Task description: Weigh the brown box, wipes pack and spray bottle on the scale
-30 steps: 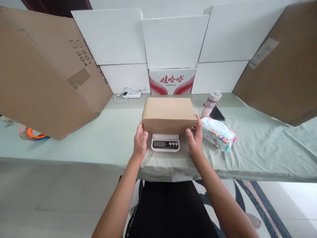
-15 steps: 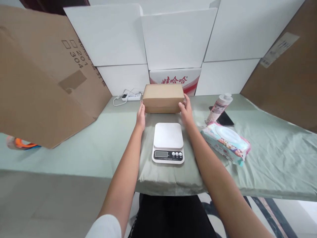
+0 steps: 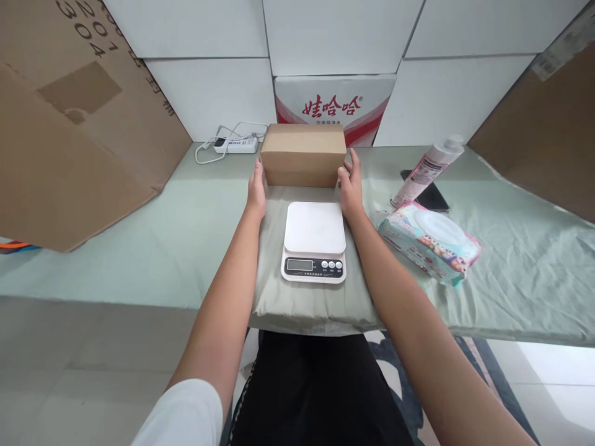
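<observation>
Cardboard box (image 3: 303, 153), plain brown and closed, sits on the green-covered worktop (image 3: 139, 235) just behind the kitchen scale (image 3: 315, 241), its long axis running left to right across the person's front. Both hands flank it at its short ends: the left hand (image 3: 256, 186) lies flat against the left end with fingers straight and pointing away from the body, and the right hand (image 3: 351, 186) does the same at the right end, thumb near the front lower corner. Neither is curled into a fist; the palms press or rest on the box sides, though whether they squeeze it or merely touch it cannot be told. The two hands are about equally near, one at each end, and the box lies straight ahead of the body at full forearm reach.

The scale is nearer the person than the box, its white platform bare, its display and buttons facing the body; it sits on a raised, padded fold of the cloth. Whether box and scale touch cannot be told. Right of the scale lies a soft pack of wet wipes (image 3: 430, 241), lid shut, and beyond it a white bottle (image 3: 425, 173) leaning over a dark phone (image 3: 432, 197). Behind the box stands a red-and-white printed carton (image 3: 334, 108) among plain white boxes; a white power strip (image 3: 230, 145) with its cable lies to the left rear. Large brown cardboard sheets (image 3: 69, 124) lean at both sides.
</observation>
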The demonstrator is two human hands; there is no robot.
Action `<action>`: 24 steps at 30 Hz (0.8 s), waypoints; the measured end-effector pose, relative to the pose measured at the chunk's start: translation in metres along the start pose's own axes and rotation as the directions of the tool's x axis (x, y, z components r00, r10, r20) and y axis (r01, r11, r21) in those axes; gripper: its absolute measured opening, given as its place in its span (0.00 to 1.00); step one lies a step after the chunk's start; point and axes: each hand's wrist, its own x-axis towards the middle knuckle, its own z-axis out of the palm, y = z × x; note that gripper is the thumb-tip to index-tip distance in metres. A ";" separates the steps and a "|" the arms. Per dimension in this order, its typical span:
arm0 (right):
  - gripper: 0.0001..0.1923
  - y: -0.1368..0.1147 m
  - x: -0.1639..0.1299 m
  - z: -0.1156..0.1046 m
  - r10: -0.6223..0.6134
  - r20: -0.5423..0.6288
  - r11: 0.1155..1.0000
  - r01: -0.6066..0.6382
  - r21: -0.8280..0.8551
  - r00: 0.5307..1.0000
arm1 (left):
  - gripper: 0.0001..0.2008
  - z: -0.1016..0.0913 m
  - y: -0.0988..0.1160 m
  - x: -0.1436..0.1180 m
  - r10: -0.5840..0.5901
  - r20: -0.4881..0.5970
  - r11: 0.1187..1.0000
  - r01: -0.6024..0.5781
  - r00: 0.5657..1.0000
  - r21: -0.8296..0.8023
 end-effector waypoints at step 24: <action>0.36 0.008 0.000 -0.003 0.226 -0.146 0.964 -0.199 0.179 0.963 | 0.30 0.001 0.007 -0.022 0.083 -0.136 0.996 -0.077 0.987 0.047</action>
